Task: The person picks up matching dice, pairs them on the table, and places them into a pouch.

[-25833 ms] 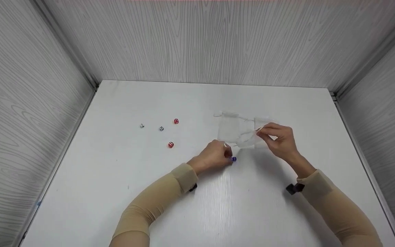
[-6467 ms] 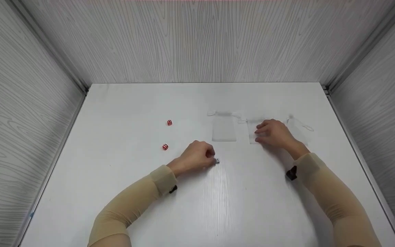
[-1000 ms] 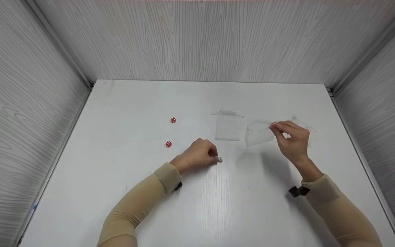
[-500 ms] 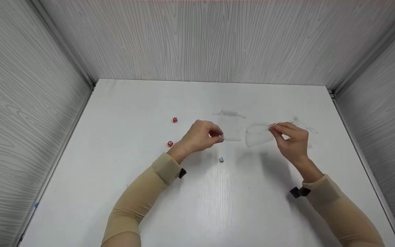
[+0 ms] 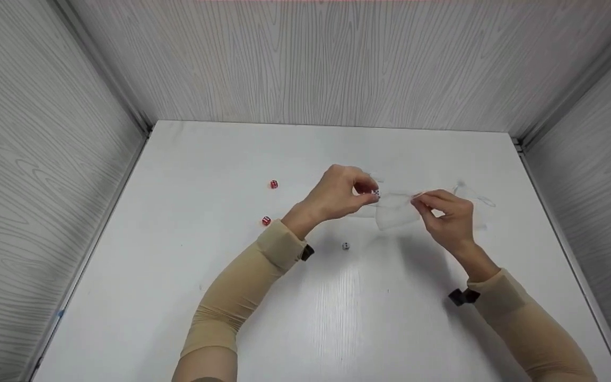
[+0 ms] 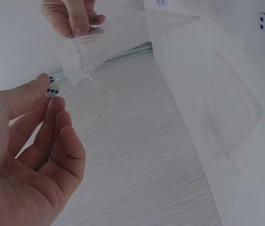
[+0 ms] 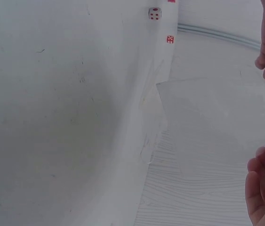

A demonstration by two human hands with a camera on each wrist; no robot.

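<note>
My left hand (image 5: 337, 193) pinches a white die (image 6: 52, 90) with blue dots between thumb and fingertips. It is raised beside the mouth of a sheer white drawstring bag (image 5: 393, 216). My right hand (image 5: 450, 215) pinches that bag by its upper edge, and the bag hangs above the table, its shadow falling below. Another white die (image 5: 346, 246) lies on the table under the left wrist; in the right wrist view this die (image 7: 155, 14) shows red dots.
Two red dice (image 5: 274, 184) lie left of the left arm. A second sheer bag (image 5: 361, 215) lies flat, mostly hidden by the left hand. Behind the right hand lies a third bag, its cord loop (image 5: 487, 202) showing. Grey wood-grain walls (image 5: 305, 63) surround the white table.
My left hand has lifted one white die off the table and carried it right to the bag's mouth. Blue dice seen much earlier are out of sight; the white dice were farther left then.
</note>
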